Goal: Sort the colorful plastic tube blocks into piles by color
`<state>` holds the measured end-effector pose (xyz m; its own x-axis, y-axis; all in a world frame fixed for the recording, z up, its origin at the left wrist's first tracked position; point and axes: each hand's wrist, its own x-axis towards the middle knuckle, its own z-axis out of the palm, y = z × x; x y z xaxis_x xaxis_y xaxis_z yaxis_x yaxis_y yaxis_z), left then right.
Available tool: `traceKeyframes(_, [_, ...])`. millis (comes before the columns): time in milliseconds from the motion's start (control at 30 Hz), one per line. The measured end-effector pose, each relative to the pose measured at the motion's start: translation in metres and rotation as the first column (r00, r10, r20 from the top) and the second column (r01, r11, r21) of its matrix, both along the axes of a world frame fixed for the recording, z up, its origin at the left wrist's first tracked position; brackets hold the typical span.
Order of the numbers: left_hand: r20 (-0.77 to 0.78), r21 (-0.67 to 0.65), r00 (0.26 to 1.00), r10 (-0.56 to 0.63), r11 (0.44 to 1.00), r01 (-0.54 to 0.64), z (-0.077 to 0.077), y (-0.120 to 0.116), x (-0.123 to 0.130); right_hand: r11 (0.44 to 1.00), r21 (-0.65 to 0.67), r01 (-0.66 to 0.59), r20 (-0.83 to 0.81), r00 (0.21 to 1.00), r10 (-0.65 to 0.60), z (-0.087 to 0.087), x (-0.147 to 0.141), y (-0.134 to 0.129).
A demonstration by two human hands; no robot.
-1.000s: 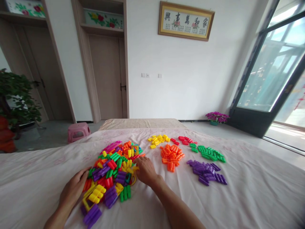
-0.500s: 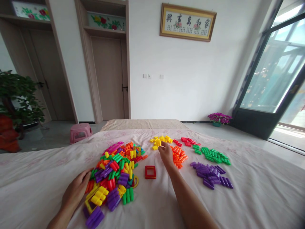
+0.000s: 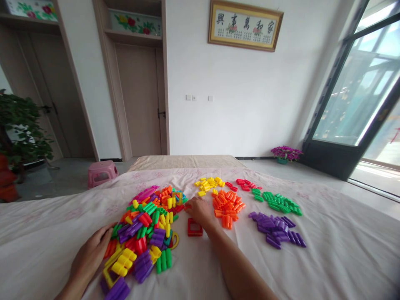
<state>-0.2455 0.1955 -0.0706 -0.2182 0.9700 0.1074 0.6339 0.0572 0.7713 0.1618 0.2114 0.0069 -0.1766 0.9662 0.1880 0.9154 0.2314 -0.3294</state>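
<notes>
A mixed heap of plastic building blocks [image 3: 146, 221] in many colours lies at the left of the cloth. My left hand [image 3: 90, 252] rests against the heap's left side, fingers stretched out and touching its edge. At the heap's right edge is my right hand [image 3: 198, 209], its fingers curled together beside some red blocks [image 3: 178, 209]. Whatever is between those fingertips is hidden. Just below that hand lies a red square frame piece [image 3: 195, 228]. To its right sits a pile of orange blocks [image 3: 228, 205], with yellow blocks [image 3: 210, 183] behind.
Sorted piles of red blocks [image 3: 246, 184], green blocks [image 3: 283, 203] and purple blocks [image 3: 278, 229] lie on the right of the pale cloth [image 3: 337, 250]. A pink stool [image 3: 102, 173] stands beyond the left edge; potted purple flowers [image 3: 286, 153] are on the floor.
My right hand has moved left and nearer, from the yellow blocks to the mixed heap's right edge. My left hand stays at the heap. The view has shifted slightly.
</notes>
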Motion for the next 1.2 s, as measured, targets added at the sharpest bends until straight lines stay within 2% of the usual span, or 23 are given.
traceKeyframes(200, [-0.012, 0.022, 1.000, -0.001, 1.000, 0.002, -0.008, 0.007, -0.007, 0.995, -0.004, 0.097, 0.013, 0.995, -0.097, 0.013, 0.008, -0.004])
traceKeyframes(400, [0.002, 0.023, 1.000, 0.008, 1.000, -0.008, -0.002, 0.003, -0.001, 0.968, 0.019, 0.250, -0.047, 0.967, -0.249, 0.046, 0.057, -0.010])
traceKeyframes(500, [-0.009, 0.040, 1.000, 0.012, 0.999, -0.012, 0.004, -0.001, 0.003, 0.928, 0.025, 0.373, -0.014, 0.928, -0.372, 0.057, 0.087, -0.017])
traceKeyframes(600, [-0.026, 0.036, 0.999, 0.021, 0.999, -0.020, 0.007, -0.004, 0.006, 0.858, 0.062, 0.510, 0.024, 0.859, -0.512, 0.062, 0.111, -0.022])
traceKeyframes(700, [-0.022, 0.024, 1.000, 0.022, 0.999, -0.021, 0.008, -0.004, 0.007, 0.835, 0.099, 0.541, 0.012, 0.839, -0.544, 0.063, 0.117, -0.021])
traceKeyframes(800, [-0.026, 0.027, 0.999, 0.021, 0.999, -0.021, 0.009, -0.004, 0.008, 0.902, 0.098, 0.421, -0.103, 0.906, -0.412, 0.057, 0.095, -0.013])
traceKeyframes(867, [-0.030, 0.022, 0.999, 0.023, 1.000, -0.022, 0.009, -0.004, 0.008, 0.962, 0.094, 0.256, -0.205, 0.951, -0.232, 0.048, 0.069, -0.005])
traceKeyframes(933, [-0.030, 0.017, 0.999, 0.018, 1.000, -0.017, 0.009, -0.004, 0.008, 0.992, 0.094, 0.082, -0.292, 0.955, -0.051, 0.035, 0.039, 0.000])
traceKeyframes(1033, [-0.023, 0.009, 1.000, 0.014, 1.000, -0.014, 0.009, -0.004, 0.008, 0.985, 0.115, -0.128, -0.357, 0.920, 0.161, 0.015, 0.003, 0.004])
traceKeyframes(1100, [-0.006, 0.009, 1.000, 0.009, 1.000, -0.009, 0.007, -0.003, 0.008, 0.964, 0.120, -0.237, -0.363, 0.893, 0.265, 0.003, -0.012, 0.005])
traceKeyframes(1200, [-0.002, 0.031, 1.000, 0.009, 0.999, -0.009, 0.006, -0.003, 0.007, 0.944, 0.097, -0.317, -0.366, 0.870, 0.330, -0.009, -0.020, 0.007])
